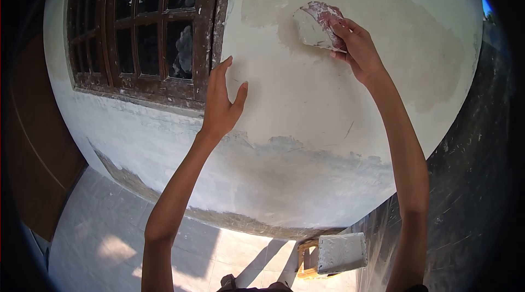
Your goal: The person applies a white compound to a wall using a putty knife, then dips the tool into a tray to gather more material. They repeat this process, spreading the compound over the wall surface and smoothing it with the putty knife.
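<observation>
A putty-smeared scraper [316, 28] lies flat against the wall [306, 100], up and right of the window frame [205, 35]. The right hand [355, 45] grips it, fingers wrapped over the blade. The left hand [221, 100] rests open, fingers spread, on the wall just beside the frame's lower corner.

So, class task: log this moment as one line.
right hand: holds putty scraper on wall | left hand: open, on wall beside window

Head-worn fisheye view, close to wall [306, 106], facing forward, slightly downward
</observation>
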`<state>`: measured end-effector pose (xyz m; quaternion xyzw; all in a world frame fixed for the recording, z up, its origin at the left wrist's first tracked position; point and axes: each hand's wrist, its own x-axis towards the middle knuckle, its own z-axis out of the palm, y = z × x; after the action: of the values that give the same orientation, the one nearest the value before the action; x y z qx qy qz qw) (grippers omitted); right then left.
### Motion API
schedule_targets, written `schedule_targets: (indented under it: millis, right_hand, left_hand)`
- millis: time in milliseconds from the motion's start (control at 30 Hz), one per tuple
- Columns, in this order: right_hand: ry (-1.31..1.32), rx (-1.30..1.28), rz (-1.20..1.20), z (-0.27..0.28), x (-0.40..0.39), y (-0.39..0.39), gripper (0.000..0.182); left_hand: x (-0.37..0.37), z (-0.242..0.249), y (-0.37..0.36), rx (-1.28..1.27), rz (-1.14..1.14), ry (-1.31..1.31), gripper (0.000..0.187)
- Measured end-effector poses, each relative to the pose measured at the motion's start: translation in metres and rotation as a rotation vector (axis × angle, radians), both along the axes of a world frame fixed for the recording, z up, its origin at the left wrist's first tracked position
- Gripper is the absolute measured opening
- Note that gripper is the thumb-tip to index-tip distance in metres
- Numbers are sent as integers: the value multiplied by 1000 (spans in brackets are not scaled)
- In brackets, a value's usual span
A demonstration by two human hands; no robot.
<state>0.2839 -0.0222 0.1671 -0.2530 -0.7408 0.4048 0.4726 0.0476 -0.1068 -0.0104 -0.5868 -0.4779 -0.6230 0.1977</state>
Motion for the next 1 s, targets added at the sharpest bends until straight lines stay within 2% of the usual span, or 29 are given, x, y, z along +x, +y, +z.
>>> schedule_targets:
  millis: [67,167,333,400,433,500,567,633,700,733,767,900,1000]
  right_hand:
    - [-4,201,-114,14,-18,3,35]
    - [-33,332,-193,30,-40,3,38]
    - [27,435,-296,54,-66,25,25]
    - [54,938,-469,57,-73,24,30]
    - [57,941,-474,59,-76,21,30]
    - [30,1140,-535,62,-80,15,22]
    - [-45,1201,-565,62,-83,12,24]
    - [-118,1253,-592,60,-87,12,26]
    - [-162,1500,-655,56,-91,15,22]
    - [-163,1495,-659,52,-93,17,22]
    - [-162,1612,-726,47,-95,20,19]
    - [-127,1902,-870,18,-106,37,28]
    - [-72,1968,-887,-14,-108,62,37]
  left_hand:
    - [-12,14,14,71,19,74,57]
    - [-25,32,35,118,61,89,54]
    - [-38,51,66,236,161,190,55]
    - [-41,54,77,270,183,224,54]
    - [-42,53,82,290,230,248,54]
    - [-44,51,92,316,276,268,55]
    - [-45,48,100,351,334,275,54]
    - [-46,47,103,361,342,284,53]
    - [-48,46,104,364,348,296,53]
    - [-49,46,104,381,341,303,53]
    - [-49,46,105,397,333,308,53]
    - [-50,45,104,388,338,314,53]
    - [-50,45,104,394,326,310,52]
